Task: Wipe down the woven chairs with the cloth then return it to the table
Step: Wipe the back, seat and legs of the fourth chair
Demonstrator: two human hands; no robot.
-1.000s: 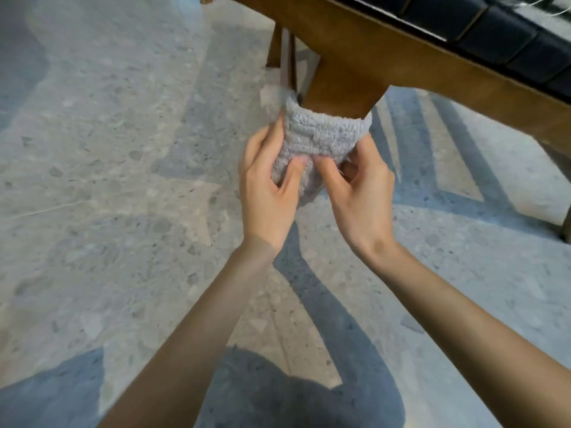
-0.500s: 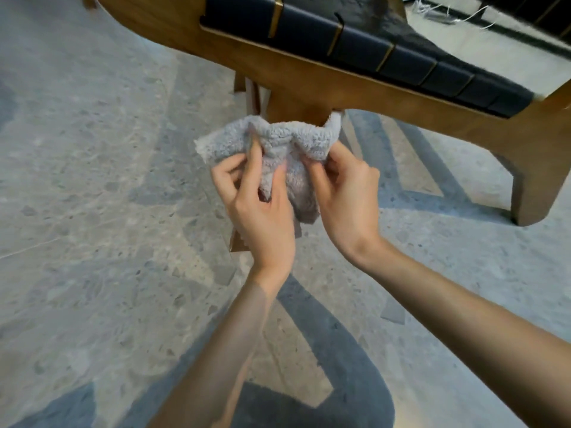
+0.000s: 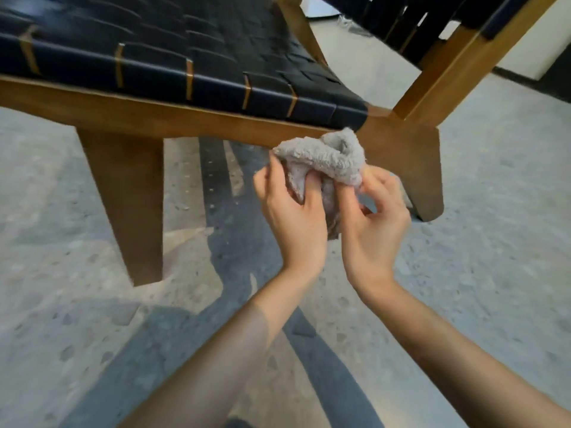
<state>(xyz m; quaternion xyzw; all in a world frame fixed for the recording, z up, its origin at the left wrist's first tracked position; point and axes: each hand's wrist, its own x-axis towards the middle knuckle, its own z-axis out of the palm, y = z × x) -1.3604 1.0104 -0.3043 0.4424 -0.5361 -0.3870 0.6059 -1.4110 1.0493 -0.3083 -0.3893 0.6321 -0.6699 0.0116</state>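
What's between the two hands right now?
The bunched grey cloth, pinched by the left hand and the right hand, as the head view shows.

Head-worn view, forward-down, close.

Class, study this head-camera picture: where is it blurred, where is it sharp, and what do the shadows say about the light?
Head view: the woven seat smears with motion blur towards the left; head view: the cloth, left hand and right hand are sharpest; head view: dark, fairly crisp shadow bands on the floor suggest strong directional light.
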